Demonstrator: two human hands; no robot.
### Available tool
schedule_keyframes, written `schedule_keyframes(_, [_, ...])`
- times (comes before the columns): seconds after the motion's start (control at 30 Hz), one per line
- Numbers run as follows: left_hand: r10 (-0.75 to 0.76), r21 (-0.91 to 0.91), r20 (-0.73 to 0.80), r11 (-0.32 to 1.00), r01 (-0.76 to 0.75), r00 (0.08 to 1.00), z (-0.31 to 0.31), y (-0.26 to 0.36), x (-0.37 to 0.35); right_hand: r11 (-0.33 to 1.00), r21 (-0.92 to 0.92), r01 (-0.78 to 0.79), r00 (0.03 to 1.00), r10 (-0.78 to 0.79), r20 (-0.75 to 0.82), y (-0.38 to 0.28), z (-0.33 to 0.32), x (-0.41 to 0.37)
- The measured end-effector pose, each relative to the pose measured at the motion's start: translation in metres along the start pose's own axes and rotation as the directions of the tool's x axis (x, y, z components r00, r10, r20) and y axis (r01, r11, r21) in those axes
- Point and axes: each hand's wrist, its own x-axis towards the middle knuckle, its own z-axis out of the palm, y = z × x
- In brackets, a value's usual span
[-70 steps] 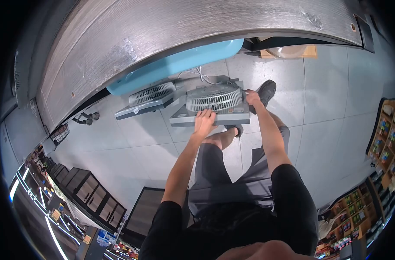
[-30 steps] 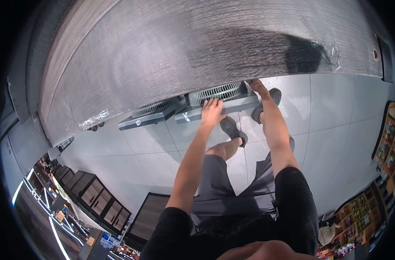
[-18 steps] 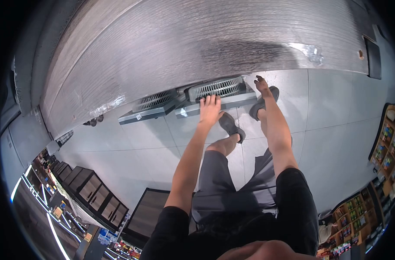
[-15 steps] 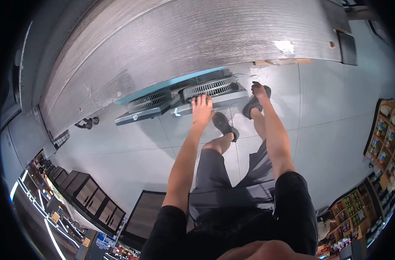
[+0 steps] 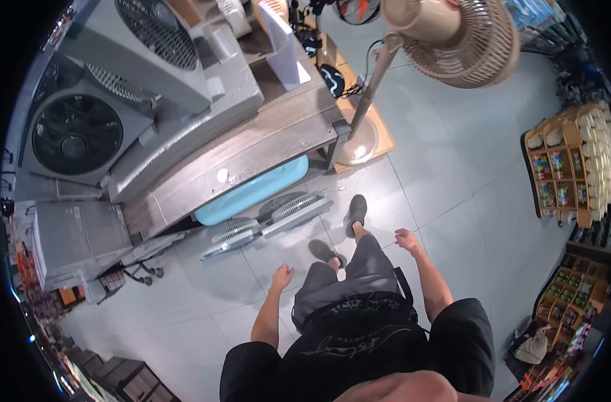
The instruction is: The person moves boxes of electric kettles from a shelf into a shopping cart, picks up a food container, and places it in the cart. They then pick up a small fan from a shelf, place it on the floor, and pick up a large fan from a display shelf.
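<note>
grey floor tiles (image 5: pixel 453 201) fill the shop aisle; a long wooden desk (image 5: pixel 265 151) on the left carries large box fans (image 5: pixel 77 134) on top and a blue tray (image 5: pixel 252 191) on its lower level; a beige pedestal fan (image 5: pixel 466 40) stands at the desk's end, and shelves of small goods (image 5: pixel 567 161) line the right edge. two flat grey fans lie on the floor, half tucked under the desk: the near fan (image 5: pixel 295 208) close to the person's shoes (image 5: pixel 355 211), and a second fan (image 5: pixel 233 232) just beside it to the left. a moment ago both hands were down on the near fan, the left on its front edge and the right at its far corner, with the body bent low; now the person stands upright, well apart from it. the left hand (image 5: pixel 282 275) hangs at the side, its fingers loosely curled and holding nothing; the right hand (image 5: pixel 406 238) is likewise empty, fingers slack and partly open. the near fan rests flat on the floor, grille up, with nobody touching it; it reads as set down and released.
</note>
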Motion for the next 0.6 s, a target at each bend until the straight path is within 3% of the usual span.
schedule_keyframes(0.17, [-0.027, -0.069, 0.059, 0.997, 0.031, 0.998, 0.019, -0.022, -0.03, 0.993, 0.095, -0.075, 0.997, 0.077, -0.022, 0.045, -0.045, -0.047])
schedule_keyframes(0.2, [-0.025, -0.062, 0.049, 0.998, 0.028, 0.999, 0.019, -0.021, -0.022, 0.989, 0.074, -0.124, 0.992, 0.125, 0.001, 0.055, -0.05, -0.047])
schedule_keyframes(0.3, [-0.018, -0.258, 0.0, 0.966, 0.018, 1.0, -0.005, 0.023, -0.022, 0.97, -0.042, -0.24, 0.967, 0.243, 0.079, 0.075, -0.058, -0.05])
schedule_keyframes(0.4, [-0.035, -0.418, -0.118, 0.908, -0.017, 0.992, -0.015, 0.07, -0.018, 0.973, -0.09, -0.212, 0.963, 0.224, 0.152, 0.068, -0.074, -0.036])
schedule_keyframes(0.6, [0.062, -0.28, -0.102, 0.956, -0.088, 0.993, 0.004, 0.151, 0.035, 0.994, 0.038, 0.107, 0.979, -0.112, 0.169, 0.031, -0.141, 0.034])
